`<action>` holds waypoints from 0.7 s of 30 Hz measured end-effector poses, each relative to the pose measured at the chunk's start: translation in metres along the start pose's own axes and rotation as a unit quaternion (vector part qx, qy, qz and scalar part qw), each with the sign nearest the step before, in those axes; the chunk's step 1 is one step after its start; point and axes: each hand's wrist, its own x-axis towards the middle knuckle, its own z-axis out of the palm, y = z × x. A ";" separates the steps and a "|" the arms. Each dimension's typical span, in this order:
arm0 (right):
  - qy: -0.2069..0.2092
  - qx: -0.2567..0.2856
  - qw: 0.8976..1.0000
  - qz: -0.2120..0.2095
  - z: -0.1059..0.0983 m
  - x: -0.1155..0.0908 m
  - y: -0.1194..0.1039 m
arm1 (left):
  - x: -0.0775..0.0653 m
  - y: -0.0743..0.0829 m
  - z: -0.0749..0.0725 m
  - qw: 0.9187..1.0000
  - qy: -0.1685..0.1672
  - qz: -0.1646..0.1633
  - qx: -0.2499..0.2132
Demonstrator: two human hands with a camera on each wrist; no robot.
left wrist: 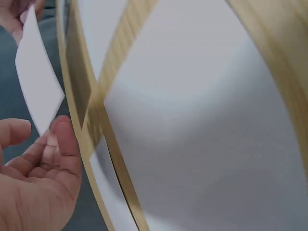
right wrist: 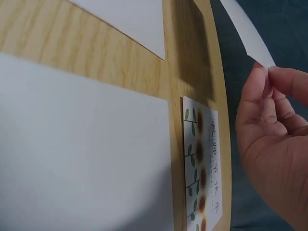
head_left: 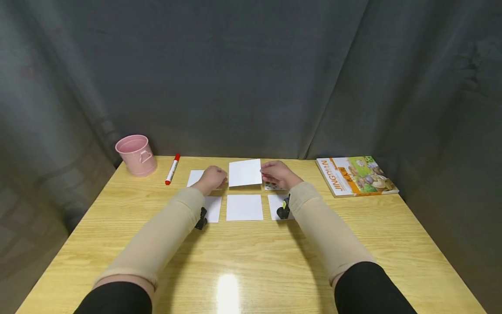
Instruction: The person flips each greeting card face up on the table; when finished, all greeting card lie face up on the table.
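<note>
Both hands hold one white card (head_left: 245, 172) raised above the bench (head_left: 251, 244), long axis left-right, blank face toward camera. Left hand (head_left: 213, 179) pinches its left edge, right hand (head_left: 276, 173) its right corner (fingertips only). Pictured card (head_left: 270, 186) lies beneath.

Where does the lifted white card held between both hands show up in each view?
Head: lifted white card at table's far middle, between both hands.
Left wrist: upper left, a tilted strip above the left thumb.
Right wrist: top right, a corner pinched by the right fingertips.
Shared landmark: light wooden table.
</note>
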 end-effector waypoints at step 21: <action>-0.023 -0.071 0.997 -0.011 -0.002 -0.006 -0.001 | 0.002 0.003 0.000 0.997 0.010 -0.019 -0.068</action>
